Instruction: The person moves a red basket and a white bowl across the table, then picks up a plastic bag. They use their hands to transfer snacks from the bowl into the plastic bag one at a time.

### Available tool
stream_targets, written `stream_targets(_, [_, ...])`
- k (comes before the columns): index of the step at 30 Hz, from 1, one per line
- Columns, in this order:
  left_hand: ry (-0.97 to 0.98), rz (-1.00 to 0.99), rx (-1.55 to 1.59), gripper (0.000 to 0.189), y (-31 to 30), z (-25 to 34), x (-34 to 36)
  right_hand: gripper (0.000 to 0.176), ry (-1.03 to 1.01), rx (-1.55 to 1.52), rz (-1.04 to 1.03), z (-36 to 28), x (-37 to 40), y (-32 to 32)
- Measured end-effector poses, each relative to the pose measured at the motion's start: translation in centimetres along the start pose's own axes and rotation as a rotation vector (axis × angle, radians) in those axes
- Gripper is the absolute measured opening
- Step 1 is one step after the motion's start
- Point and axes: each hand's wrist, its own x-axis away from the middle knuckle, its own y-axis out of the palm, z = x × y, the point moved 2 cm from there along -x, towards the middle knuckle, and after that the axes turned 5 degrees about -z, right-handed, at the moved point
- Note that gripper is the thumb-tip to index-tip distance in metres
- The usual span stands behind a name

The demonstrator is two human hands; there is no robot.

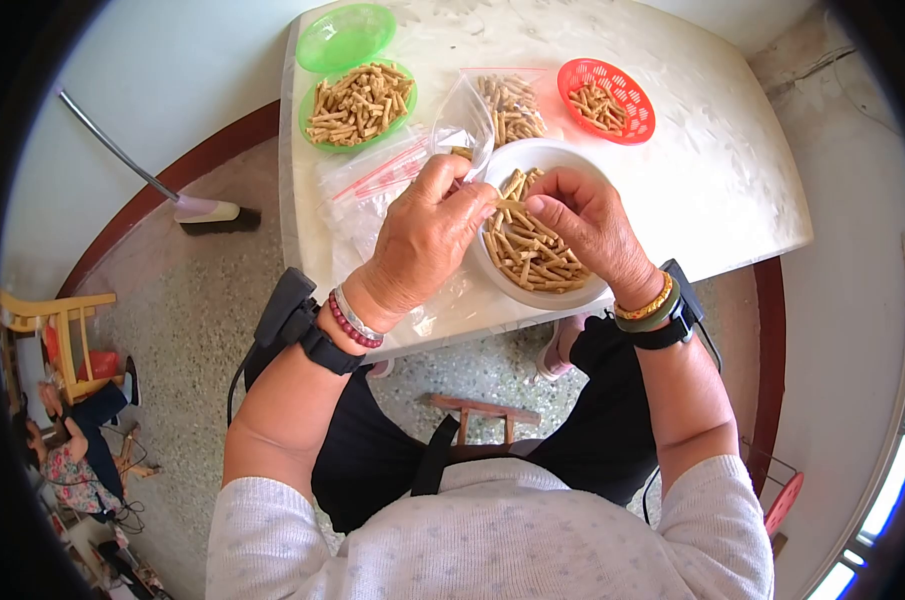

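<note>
My left hand (427, 235) is closed at the upper left rim of a white bowl (482, 255), its fingers pinching the lower edge of a clear plastic bag (462, 115). A few sticks lie inside that bag. Across from it, over the bowl, my right hand (594, 225) has its thumb and fingers pinched together. A short tan stick piece (510, 205) spans the two hands' fingertips; exactly which fingers grip it is partly hidden. Many similar tan stick pieces (537, 262) fill the bowl below.
Behind the bowl lies a filled zip bag (512, 105). A red basket (642, 115) and a green plate (407, 120) hold more sticks; a green lid-like dish (345, 38) sits farther back. Flat zip bags (372, 190) lie left. A broom (207, 212) and another person (72, 460) are beyond the table.
</note>
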Motion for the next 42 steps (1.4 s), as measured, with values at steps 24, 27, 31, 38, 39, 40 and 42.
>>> stream_targets(24, [0.144,-0.138,-0.095,0.019,0.4,0.3,0.7,0.031,-0.393,0.763,0.286,-3.9,-3.2,1.6])
stream_targets(27, [0.149,-0.127,-0.115,0.019,0.2,0.3,0.7,0.041,-0.409,0.768,0.436,-4.6,-3.6,1.4])
stream_targets(31, [0.098,-0.13,-0.07,0.032,-0.5,0.4,0.2,0.041,-0.148,0.57,0.384,-1.6,-6.3,-0.1])
stream_targets(38, [0.006,0.033,-0.215,0.035,-2.6,-2.9,-2.8,0.011,-0.034,-0.372,0.326,-1.5,-9.2,1.2])
stream_targets(39, [0.027,0.061,-0.22,0.033,-2.9,-3.1,-3.1,0.011,-0.039,-0.376,0.329,-1.8,-9.3,1.5])
stream_targets(40, [-0.004,0.1,-0.187,0.024,-3.2,-3.0,-3.2,0.011,-0.071,-0.394,0.348,-2.2,-9.2,1.8])
stream_targets(42, [0.038,0.126,-0.207,0.023,-3.9,-2.7,-3.5,0.011,-0.103,-0.413,0.371,-3.1,-8.8,2.0])
